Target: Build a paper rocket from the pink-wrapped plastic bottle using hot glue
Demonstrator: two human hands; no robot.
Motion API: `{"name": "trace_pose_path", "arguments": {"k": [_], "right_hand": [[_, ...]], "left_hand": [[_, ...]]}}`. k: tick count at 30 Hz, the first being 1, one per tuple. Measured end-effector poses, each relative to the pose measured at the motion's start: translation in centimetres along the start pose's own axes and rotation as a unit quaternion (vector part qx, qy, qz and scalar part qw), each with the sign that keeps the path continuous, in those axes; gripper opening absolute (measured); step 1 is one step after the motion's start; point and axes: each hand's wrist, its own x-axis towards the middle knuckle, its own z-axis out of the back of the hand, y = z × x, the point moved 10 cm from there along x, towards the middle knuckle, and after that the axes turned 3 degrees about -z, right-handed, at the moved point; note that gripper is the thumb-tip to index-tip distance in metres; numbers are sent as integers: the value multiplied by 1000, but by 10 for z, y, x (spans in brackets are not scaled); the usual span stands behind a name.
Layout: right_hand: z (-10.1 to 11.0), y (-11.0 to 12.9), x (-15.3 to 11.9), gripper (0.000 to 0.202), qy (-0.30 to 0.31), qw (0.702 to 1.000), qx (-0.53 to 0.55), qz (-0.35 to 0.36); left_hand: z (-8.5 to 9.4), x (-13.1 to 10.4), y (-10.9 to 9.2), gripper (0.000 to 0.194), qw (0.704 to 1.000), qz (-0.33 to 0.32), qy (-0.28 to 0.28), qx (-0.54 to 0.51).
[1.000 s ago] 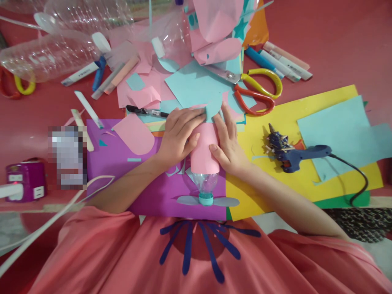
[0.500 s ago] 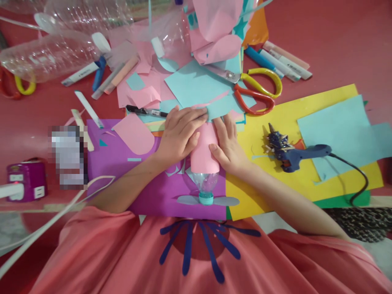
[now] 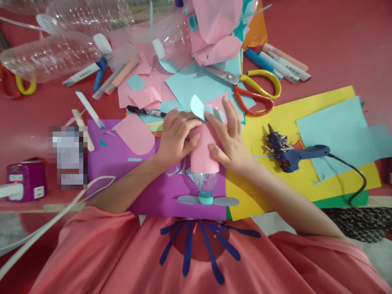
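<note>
A plastic bottle wrapped in pink paper (image 3: pixel 204 152) lies on a purple sheet (image 3: pixel 128 163), its teal cap (image 3: pixel 206 199) pointing toward me over a grey-blue paper strip (image 3: pixel 226 201). My left hand (image 3: pixel 174 136) grips the wrap's left side. My right hand (image 3: pixel 229 136) holds the right side, thumb on the pink paper, fingers raised. Between both hands' fingertips a small light-blue paper piece (image 3: pixel 197 107) stands up at the far end of the wrap.
A blue glue gun (image 3: pixel 301 154) with its cord lies on yellow paper (image 3: pixel 275 188) to the right. Red-and-yellow scissors (image 3: pixel 257 87), a black pen (image 3: pixel 145 111), markers (image 3: pixel 284 61), paper scraps and empty clear bottles (image 3: pixel 49 55) lie beyond. A purple socket box (image 3: pixel 26 179) sits left.
The light-blue paper that lay flat under my fingers at the wrap's far end is now lifted and curled upright. My right fingers have risen off the paper.
</note>
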Motion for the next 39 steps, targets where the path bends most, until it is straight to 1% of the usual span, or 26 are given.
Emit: {"name": "trace_pose_path", "arguments": {"k": [3, 7, 9, 12, 16, 18, 22, 24, 28, 33, 35, 39], "right_hand": [[3, 2, 1, 67, -9, 1000, -5, 17], [5, 5, 4, 68, -8, 1000, -11, 28], [5, 4, 6, 68, 0, 1000, -17, 26], [5, 3, 7, 69, 8, 1000, -21, 21], [6, 2, 5, 68, -7, 1000, -4, 24], [6, 1, 3, 70, -15, 1000, -2, 18], [6, -2, 1, 69, -20, 999, -23, -10], [5, -3, 0, 67, -18, 999, -29, -13], [3, -3, -2, 67, -22, 1000, -17, -2], [0, -5, -2, 66, -19, 999, -14, -23], [-1, -5, -2, 65, -11, 999, -13, -30], [-2, -6, -2, 66, -6, 999, -17, -34]], "left_hand": [[-2, -1, 1, 29, 1000, 8, 11, -2], [4, 0, -5, 28, 999, -12, -13, 29], [4, 0, -6, 28, 999, -19, -17, 27], [2, -1, -4, 29, 1000, -12, -9, 12], [2, -1, -3, 29, 1000, -5, -7, 11], [0, -2, -1, 29, 1000, 12, 9, -1], [-10, -3, 7, 30, 995, 64, 69, -30], [-10, -3, 7, 31, 995, 62, 74, -25], [-8, 0, -1, 31, 997, 35, 71, -22], [-10, 0, 1, 31, 994, 62, 94, -13], [-9, 1, -1, 31, 995, 56, 85, -9], [-3, 4, -8, 29, 999, 19, 44, -6]]}}
